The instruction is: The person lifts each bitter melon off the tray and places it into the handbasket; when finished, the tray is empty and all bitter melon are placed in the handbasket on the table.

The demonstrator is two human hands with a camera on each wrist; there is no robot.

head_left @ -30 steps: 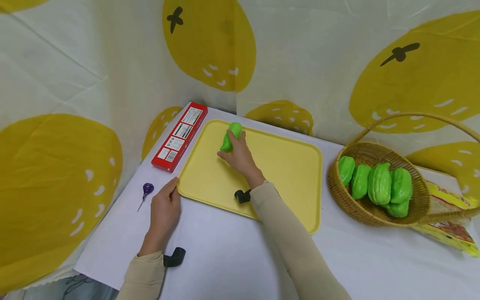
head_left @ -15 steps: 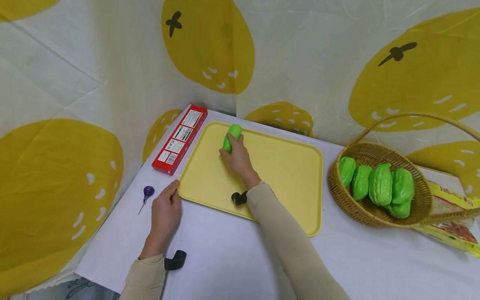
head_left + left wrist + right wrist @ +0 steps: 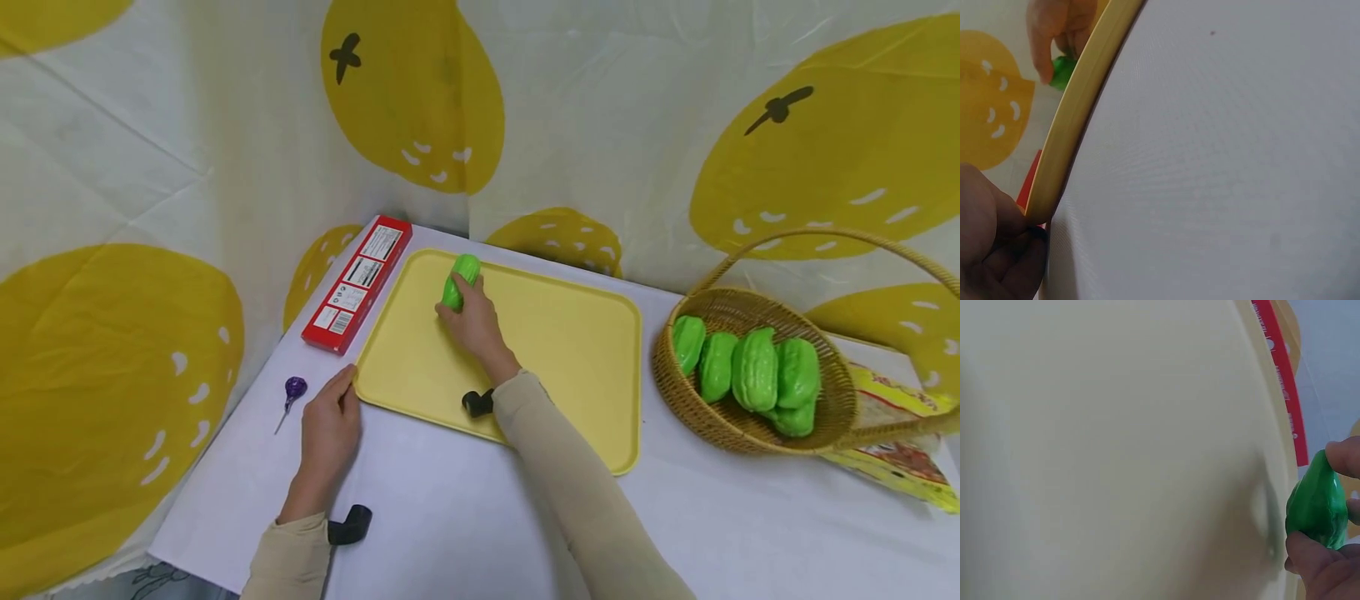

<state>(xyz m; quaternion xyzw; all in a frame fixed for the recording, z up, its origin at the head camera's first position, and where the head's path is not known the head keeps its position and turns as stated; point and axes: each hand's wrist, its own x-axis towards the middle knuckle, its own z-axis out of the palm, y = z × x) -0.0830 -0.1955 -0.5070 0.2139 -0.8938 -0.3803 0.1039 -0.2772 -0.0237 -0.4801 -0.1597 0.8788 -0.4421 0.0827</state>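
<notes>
My right hand (image 3: pixel 477 321) holds a green, ridged, glossy fruit (image 3: pixel 465 268) between thumb and fingers, over the far left part of the yellow tray (image 3: pixel 558 321). In the right wrist view, the fruit (image 3: pixel 1317 503) tapers to a narrow end beneath a fingertip, and a shadow falls on the tray. I cannot tell whether the fruit touches the tray. At the tray's near left corner, my left hand (image 3: pixel 330 425) pinches the rim; in the left wrist view its thumb and fingers meet at the tray's edge (image 3: pixel 1075 112).
A wicker basket (image 3: pixel 675 417) with several green fruits (image 3: pixel 755 368) stands right of the tray, its handle arching upward. Yellow packets (image 3: pixel 900 467) lie partly behind it. A red box (image 3: pixel 360 283) lies along the tray's left side, near a purple lollipop (image 3: pixel 295 388).
The fruit in my right hand has turned slightly, and its pointed lower end is now hidden in the head view. My left hand stays at the tray corner. The head view has shifted a little.
</notes>
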